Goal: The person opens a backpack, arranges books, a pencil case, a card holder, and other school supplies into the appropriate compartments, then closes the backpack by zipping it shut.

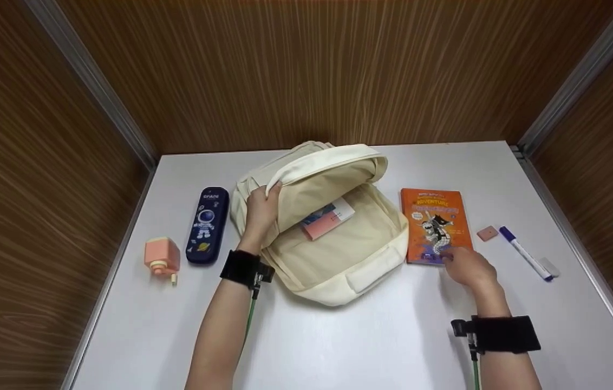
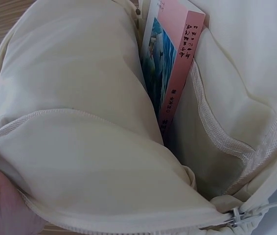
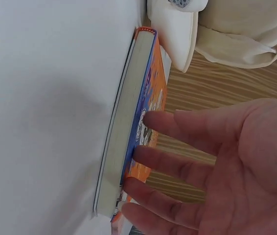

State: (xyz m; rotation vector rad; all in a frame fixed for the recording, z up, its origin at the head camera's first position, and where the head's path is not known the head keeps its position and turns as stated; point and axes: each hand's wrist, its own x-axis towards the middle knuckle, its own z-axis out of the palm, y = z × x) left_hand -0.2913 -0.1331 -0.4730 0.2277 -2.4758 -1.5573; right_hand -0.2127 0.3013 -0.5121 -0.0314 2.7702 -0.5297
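A cream backpack (image 1: pixel 333 254) lies unzipped in the middle of the table. My left hand (image 1: pixel 262 208) pinches the edge of its lifted front flap (image 2: pixel 80 147), holding the bag's mouth wide. Inside lies a pink and blue book (image 1: pixel 329 218), partly covered by the flap; its pink spine shows in the left wrist view. To the right of the bag an orange comic book (image 1: pixel 436 222) lies flat, cover up. My right hand (image 1: pixel 469 266) is over its near edge, and in the right wrist view the spread fingertips (image 3: pixel 150 118) are right at the cover, gripping nothing.
On the left are a navy astronaut pencil case (image 1: pixel 207 225) and a pink pencil sharpener (image 1: pixel 162 254) with a small crank. Right of the comic book lie a small pinkish eraser (image 1: pixel 487 233), a white marker with blue ends (image 1: pixel 526 253) and a small greyish piece (image 1: pixel 550 267). Wood-grain panels (image 1: pixel 306 70) surround the table.
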